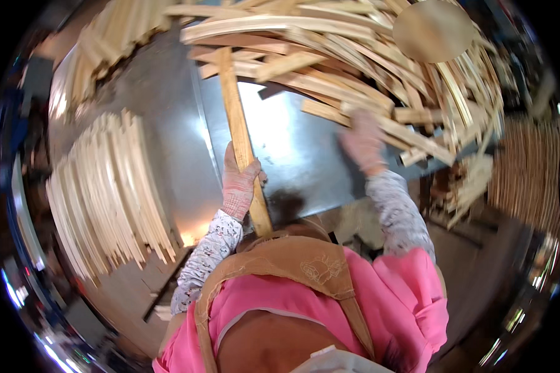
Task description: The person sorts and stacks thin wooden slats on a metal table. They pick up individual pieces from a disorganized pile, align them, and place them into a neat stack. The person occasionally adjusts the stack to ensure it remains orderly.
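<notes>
My left hand (241, 186), in a pale knitted glove, is closed around a long wooden strip (235, 112). This strip stretches from close to my apron up to the edge of the jumbled pile. Over at the right, my gloved right hand (362, 140) reaches to the near edge of the heap of loose wooden strips (348, 84). Its fingers are blurred and overlap a short light strip (325, 112) and a longer strip (417, 138); whether they grip either one is unclear. Beneath both hands lies a shiny metal tabletop (292, 161).
Neatly lined-up light strips (109, 186) lie to the left, with another batch (115, 40) at the far left. A tall stack of thin brown wood (526, 174) stands at the right, beside a bundle of loose pieces (466, 183). The pile overhangs the table's right side.
</notes>
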{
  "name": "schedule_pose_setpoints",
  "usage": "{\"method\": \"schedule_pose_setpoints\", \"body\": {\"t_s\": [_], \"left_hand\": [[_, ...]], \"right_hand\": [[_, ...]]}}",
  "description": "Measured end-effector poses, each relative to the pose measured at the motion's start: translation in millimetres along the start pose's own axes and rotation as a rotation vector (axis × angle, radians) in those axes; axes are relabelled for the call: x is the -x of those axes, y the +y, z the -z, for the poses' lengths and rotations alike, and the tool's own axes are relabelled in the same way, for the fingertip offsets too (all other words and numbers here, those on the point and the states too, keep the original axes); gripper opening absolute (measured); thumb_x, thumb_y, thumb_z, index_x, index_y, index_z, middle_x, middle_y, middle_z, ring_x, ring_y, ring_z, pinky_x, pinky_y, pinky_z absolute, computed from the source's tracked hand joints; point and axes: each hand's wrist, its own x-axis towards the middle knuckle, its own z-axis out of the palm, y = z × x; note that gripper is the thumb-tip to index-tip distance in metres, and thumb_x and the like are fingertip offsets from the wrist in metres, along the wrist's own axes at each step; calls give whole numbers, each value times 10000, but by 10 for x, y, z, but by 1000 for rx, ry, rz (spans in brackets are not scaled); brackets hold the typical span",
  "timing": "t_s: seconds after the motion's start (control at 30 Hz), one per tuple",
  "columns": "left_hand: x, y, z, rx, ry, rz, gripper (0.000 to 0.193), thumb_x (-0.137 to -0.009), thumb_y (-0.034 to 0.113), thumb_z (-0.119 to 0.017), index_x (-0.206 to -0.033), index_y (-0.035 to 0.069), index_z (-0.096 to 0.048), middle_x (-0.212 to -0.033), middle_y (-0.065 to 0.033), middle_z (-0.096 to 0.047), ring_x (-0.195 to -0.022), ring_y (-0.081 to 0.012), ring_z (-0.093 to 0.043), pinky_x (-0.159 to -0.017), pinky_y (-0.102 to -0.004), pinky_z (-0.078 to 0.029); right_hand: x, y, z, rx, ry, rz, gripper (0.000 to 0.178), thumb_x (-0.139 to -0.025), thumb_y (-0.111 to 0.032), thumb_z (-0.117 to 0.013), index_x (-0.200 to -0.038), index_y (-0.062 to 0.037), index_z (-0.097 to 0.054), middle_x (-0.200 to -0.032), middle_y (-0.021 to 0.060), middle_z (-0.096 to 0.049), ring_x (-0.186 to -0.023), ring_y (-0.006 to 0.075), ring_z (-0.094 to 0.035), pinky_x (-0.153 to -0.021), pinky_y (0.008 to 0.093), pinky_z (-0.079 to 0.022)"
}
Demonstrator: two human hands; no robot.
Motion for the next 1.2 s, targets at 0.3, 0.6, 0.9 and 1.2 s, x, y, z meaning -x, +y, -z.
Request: {"method": "schedule_pose_setpoints", "body": {"t_s": [0.3, 0.6, 0.9, 1.2], "left_hand": [[1392, 836, 3707, -1035, 572, -189, 692, -1031, 536, -588, -1596, 151, -480, -1353, -248, -685, -1212, -441, -663, -1024, -501, -521], [2547, 1829, 7346, -1368, 944, -67, 567, -1108, 500, -480, -1541, 140, -550, -1443, -178, -670, -1322, -357, -627, -1117, -442, -492], [2612, 2068, 8450, -1566, 1011, 267, 585, -1075, 456, -518, -1597, 190, -514, -1530, -111, -618, -1411, -330, -574, -1179, -438, -448], [2319, 2110, 8121, -1429, 1092, 288, 856, -933, 586, -666, -1653, 193, -423, -1548, -173, -558, -1432, -341, -543, -1184, -453, -439]], "right_hand": [[414, -494, 427, 169, -724, -31, 779, -936, -306, -781, -1614, -124, -444, -1189, 218, -680, -1093, 435, -665, -946, 534, -546], [-1199, -4981, -888, -412, -748, 282, 381, -1061, -321, -534, -1260, -24, -668, -1186, 256, -704, -1092, 458, -697, -933, 521, -566], [-700, -6751, -1221, -336, -847, -54, 606, -1079, -505, -477, -1458, -37, -547, -1237, 325, -718, -1117, 469, -711, -939, 511, -572], [-535, -6640, -936, -355, -956, -93, 879, -1025, -655, -494, -1633, -27, -403, -1183, 294, -753, -1137, 445, -714, -981, 493, -545]]}}
